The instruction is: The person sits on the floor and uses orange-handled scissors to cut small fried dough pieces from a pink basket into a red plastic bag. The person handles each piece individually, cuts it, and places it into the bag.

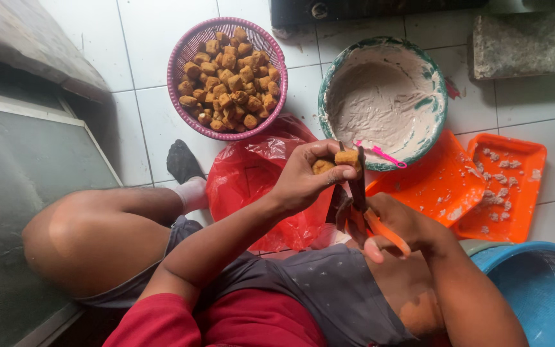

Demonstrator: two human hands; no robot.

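My left hand [303, 177] holds a golden-brown fried tofu cube [347, 158] between thumb and fingers, just above my lap. My right hand [401, 225] grips orange-handled scissors [357, 193], whose dark blades point up and meet the cube. A purple woven basket [182, 64] piled with several similar fried cubes stands on the white tiled floor ahead of my left hand. A large green-rimmed bowl [327, 83] smeared with pale paste sits ahead of my right hand, with a pink utensil [383, 155] resting on its near rim.
A red plastic bag [252, 180] lies below my left hand. Two orange trays [509, 193] with scattered crumbs lie to the right. A blue basin [541, 289] sits at bottom right. A grey stone block [528, 42] is at top right. My bent knee [91, 238] is on the left.
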